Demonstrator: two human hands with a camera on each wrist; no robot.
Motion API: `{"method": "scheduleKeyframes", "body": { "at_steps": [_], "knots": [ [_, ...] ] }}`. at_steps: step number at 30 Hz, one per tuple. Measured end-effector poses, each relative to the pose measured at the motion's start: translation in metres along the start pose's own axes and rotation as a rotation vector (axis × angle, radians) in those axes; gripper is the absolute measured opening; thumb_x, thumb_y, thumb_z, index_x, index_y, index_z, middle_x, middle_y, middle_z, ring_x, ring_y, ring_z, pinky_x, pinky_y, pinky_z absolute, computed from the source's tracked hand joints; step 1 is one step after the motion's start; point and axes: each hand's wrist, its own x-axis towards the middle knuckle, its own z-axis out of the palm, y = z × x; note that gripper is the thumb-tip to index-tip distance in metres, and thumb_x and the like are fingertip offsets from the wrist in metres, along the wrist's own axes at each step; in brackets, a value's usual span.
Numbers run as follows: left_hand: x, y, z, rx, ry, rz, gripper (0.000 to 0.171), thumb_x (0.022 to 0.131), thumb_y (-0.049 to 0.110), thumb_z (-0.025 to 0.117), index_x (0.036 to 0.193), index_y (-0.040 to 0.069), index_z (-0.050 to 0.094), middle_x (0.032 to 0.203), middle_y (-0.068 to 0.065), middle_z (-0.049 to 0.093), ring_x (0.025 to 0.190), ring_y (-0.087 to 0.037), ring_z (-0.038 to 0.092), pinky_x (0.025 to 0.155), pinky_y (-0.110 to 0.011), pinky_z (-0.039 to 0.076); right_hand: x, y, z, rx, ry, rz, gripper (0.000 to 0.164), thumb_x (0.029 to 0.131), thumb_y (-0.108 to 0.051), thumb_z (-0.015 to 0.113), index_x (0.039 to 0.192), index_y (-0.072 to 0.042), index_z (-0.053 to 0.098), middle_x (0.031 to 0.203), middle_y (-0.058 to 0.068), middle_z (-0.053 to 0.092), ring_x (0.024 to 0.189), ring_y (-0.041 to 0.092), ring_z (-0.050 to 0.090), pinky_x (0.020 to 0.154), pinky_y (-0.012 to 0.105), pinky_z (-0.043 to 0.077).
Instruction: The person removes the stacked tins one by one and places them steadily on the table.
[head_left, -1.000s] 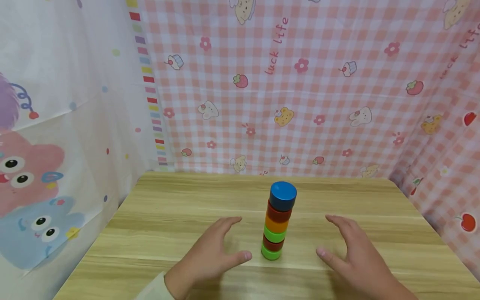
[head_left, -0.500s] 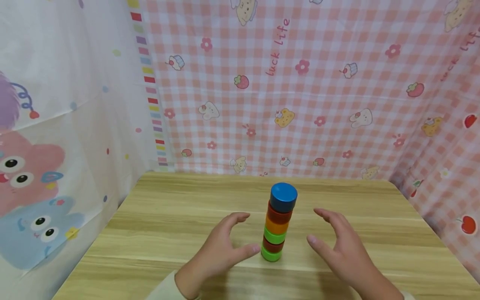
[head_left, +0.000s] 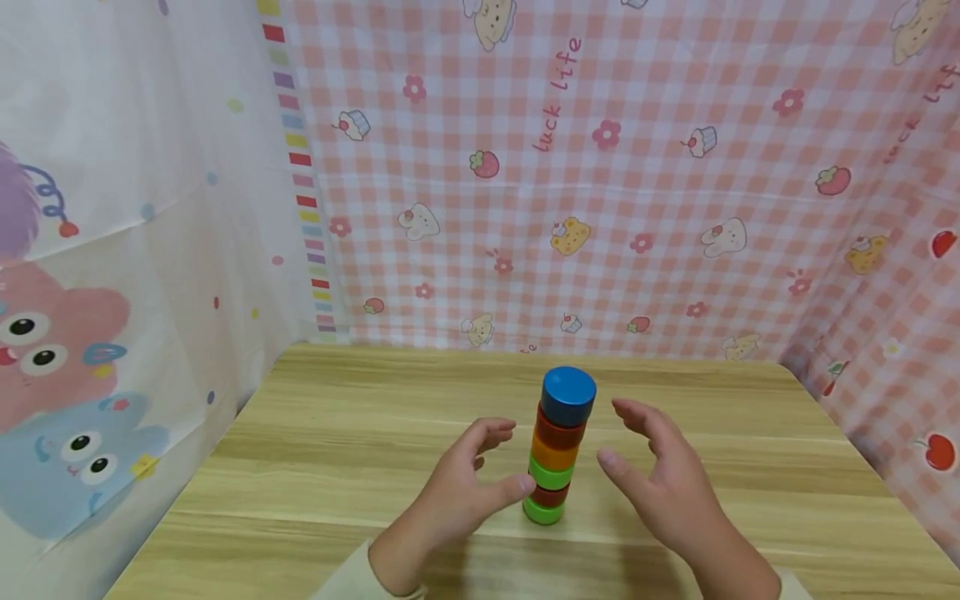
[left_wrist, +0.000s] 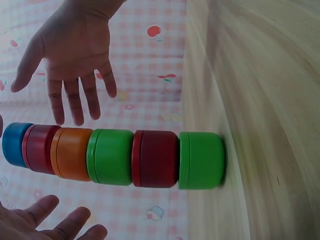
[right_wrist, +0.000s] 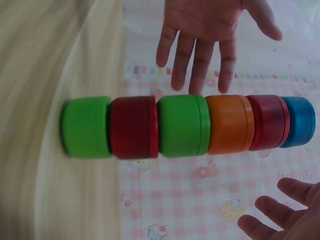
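Observation:
A tower of small round lidded tins (head_left: 556, 454) stands upright on the table, topped by a blue tin (head_left: 569, 396). Beneath come a red, an orange (right_wrist: 229, 124), a green, a dark red (left_wrist: 156, 159) and a bottom green tin (left_wrist: 202, 160). Close on the tower's left is my left hand (head_left: 461, 487), palm facing it, fingers slightly bent; its thumb overlaps the tins in the head view, and contact cannot be made out. My right hand (head_left: 667, 479) stays to the right of the tower, fingers and thumb spread, apart from it. Neither hand holds anything.
The wood-grain table (head_left: 360, 400) reaches back to a pink checked cloth (head_left: 450, 183) with printed cartoons. A white cloth (head_left: 187, 250) with cartoon figures hangs at the left, and more checked cloth (head_left: 892, 350) hangs at the right.
Both hands have moved inward and a little forward from either side, nearing the tower. The tins stay stacked in the same place.

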Motion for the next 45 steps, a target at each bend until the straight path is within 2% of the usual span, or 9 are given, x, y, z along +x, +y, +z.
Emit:
{"method": "scheduleKeyframes", "body": {
  "at_steps": [14,25,36,45],
  "knots": [
    [0.013,0.005,0.012,-0.074,0.006,0.013,0.062,0.094,0.039,0.076,0.147,0.018,0.053,0.154,-0.007,0.055,0.147,-0.032,0.046,0.118,-0.061,0.037,0.015,-0.018,0.007,0.125,0.001,0.114,0.063,0.102,-0.042,0.069,0.152,-0.01,0.048,0.156,0.013,0.051,0.146,0.04,0.045,0.117,0.073,0.027],
    [0.023,0.014,0.023,-0.161,0.012,0.02,0.061,0.096,0.041,0.075,0.147,0.017,0.052,0.153,-0.005,0.055,0.148,-0.032,0.044,0.12,-0.06,0.036,0.025,-0.031,0.007,0.209,0.017,0.113,0.062,0.102,-0.038,0.068,0.154,-0.011,0.047,0.155,0.015,0.051,0.146,0.041,0.045,0.118,0.072,0.029],
    [0.03,0.014,0.031,-0.171,0.039,0.044,0.064,0.096,0.042,0.076,0.149,0.018,0.05,0.153,-0.005,0.055,0.148,-0.029,0.044,0.12,-0.062,0.035,0.034,-0.042,0.002,0.285,0.033,0.109,0.061,0.104,-0.035,0.066,0.154,-0.009,0.045,0.156,0.014,0.049,0.146,0.039,0.043,0.12,0.071,0.025],
    [0.038,0.021,0.04,-0.214,0.023,0.034,0.06,0.095,0.037,0.076,0.147,0.021,0.05,0.141,-0.004,0.061,0.136,-0.026,0.053,0.115,-0.061,0.038,0.035,-0.043,0.002,0.303,0.016,0.115,0.059,0.104,-0.032,0.066,0.154,-0.009,0.045,0.155,0.015,0.049,0.145,0.04,0.042,0.119,0.069,0.025]
  ]
}}
